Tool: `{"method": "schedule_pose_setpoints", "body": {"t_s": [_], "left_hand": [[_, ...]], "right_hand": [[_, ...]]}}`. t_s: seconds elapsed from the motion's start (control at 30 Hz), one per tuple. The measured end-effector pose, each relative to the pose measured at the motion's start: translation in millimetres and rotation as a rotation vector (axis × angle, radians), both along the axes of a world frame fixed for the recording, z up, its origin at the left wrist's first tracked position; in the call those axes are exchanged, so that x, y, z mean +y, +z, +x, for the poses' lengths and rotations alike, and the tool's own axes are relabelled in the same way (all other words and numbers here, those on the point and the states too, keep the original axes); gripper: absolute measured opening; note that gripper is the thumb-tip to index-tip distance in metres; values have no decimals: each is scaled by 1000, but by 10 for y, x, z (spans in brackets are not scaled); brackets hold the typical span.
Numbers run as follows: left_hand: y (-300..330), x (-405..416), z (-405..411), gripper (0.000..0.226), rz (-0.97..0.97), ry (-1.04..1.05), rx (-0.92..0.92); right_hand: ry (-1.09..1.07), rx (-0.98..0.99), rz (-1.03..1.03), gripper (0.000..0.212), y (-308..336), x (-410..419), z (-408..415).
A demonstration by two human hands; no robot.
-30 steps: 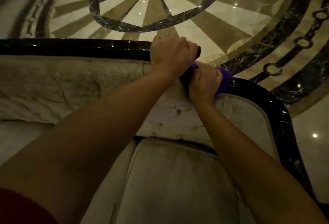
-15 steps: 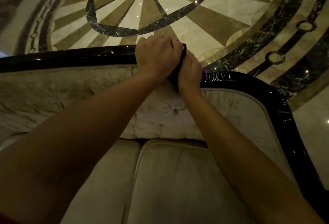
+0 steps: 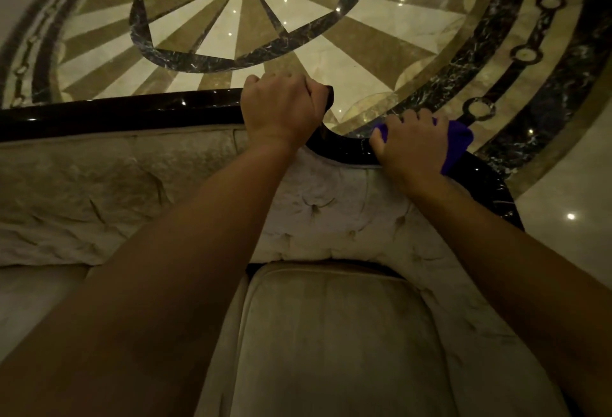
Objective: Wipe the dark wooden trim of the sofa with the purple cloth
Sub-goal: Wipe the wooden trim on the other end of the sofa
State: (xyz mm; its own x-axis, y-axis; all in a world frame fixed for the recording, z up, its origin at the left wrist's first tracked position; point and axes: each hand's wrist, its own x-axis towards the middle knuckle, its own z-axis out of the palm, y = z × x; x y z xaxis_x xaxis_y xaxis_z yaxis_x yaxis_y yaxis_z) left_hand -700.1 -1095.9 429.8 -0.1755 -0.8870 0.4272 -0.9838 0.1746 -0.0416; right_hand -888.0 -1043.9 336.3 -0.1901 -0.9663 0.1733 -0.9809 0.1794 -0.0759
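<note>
The glossy dark wooden trim (image 3: 116,110) runs along the top of the cream tufted sofa back (image 3: 99,185), dips in a curve at the middle and bends down the right side. My left hand (image 3: 281,108) grips the trim at the end of the upper rail. My right hand (image 3: 410,145) presses the purple cloth (image 3: 457,142) onto the trim just right of the dip. The cloth sticks out to the right of the fingers; most of it is hidden under the hand.
Below my arms lies a cream seat cushion (image 3: 331,334). Behind the sofa spreads a polished marble floor (image 3: 248,2) with a star and ring pattern and light reflections.
My right hand has slid with the cloth to the right along the trim, away from my left hand, after being tight against it. The left hand stays gripping the rail.
</note>
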Motion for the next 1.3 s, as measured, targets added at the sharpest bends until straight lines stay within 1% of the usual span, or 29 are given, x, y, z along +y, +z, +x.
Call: {"method": "schedule_pose_setpoints", "body": {"t_s": [0.1, 0.17, 0.3, 0.37, 0.43, 0.5, 0.7, 0.77, 0.83, 0.9, 1.0, 1.07, 1.1, 1.17, 1.23, 1.3], "left_hand": [[-14, -2, 5, 49, -21, -4, 11], [-18, 5, 1, 48, -42, -14, 29], [-5, 7, 4, 49, -44, -6, 33], [3, 4, -6, 48, -39, 9, 16], [0, 2, -12, 48, -36, 17, 12], [-14, -7, -12, 50, -40, 27, 0], [-42, -25, -9, 53, -58, 27, -22], [-38, -16, -1, 53, -65, 24, -21], [10, 27, -20, 54, -42, 10, -21], [97, 95, -28, 55, 41, -2, -16], [208, 231, 17, 56, 207, 18, -9], [206, 393, 73, 57, 264, -29, 11], [197, 505, 91, 58, 270, -68, 20], [189, 734, 108, 58, 224, -150, 52], [228, 967, 84, 56, 199, -215, 106], [264, 1190, 10, 56, 221, -252, 148]], "right_hand": [[-52, -56, -104, 46, -56, 21, 107], [-46, -83, -138, 41, -58, -23, 169], [76, -101, -132, 27, -44, -93, 463], [101, -216, -170, 27, -15, -121, 663], [81, -366, -218, 27, 40, -151, 807], [69, -439, -251, 24, 73, -187, 841], [170, -323, -268, 26, 45, 29, 792], [211, -256, -206, 27, 56, 132, 731], [269, -105, -40, 26, 171, 189, 537], [263, 18, 153, 21, 354, 261, 303], [110, 72, 353, 15, 696, 442, -20], [17, 158, 507, 20, 816, 670, -253], [-28, 167, 567, 23, 831, 825, -381], [-79, 122, 601, 21, 851, 1131, -600], [-98, -9, 597, 12, 905, 1359, -728], [-98, -185, 594, 23, 1006, 1502, -736]]}}
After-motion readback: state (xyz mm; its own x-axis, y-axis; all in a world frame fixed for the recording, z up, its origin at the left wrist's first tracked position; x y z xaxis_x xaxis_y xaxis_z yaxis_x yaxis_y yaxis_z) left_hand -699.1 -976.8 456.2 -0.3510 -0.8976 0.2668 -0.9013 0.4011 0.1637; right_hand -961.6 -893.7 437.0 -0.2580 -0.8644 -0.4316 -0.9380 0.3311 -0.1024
